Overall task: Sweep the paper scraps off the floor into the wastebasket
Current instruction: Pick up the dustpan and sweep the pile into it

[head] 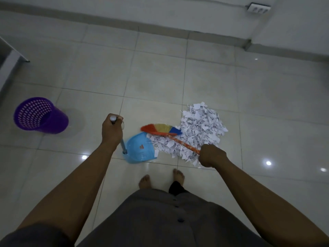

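A heap of white paper scraps (201, 129) lies on the tiled floor ahead of me, to the right. My right hand (211, 155) grips the orange handle of a broom (163, 130) whose orange, yellow and blue bristles rest at the heap's left edge. My left hand (111, 130) is closed around the top of the metal handle of a blue dustpan (140, 148), which stands on the floor with its mouth against the scraps. A purple mesh wastebasket (40, 115) stands upright far to the left, apart from both hands.
My bare feet (161, 179) stand just behind the dustpan and heap. A wall with a skirting board runs across the back, with a power strip (258, 8) at top right. A white furniture edge (10, 61) shows at the far left.
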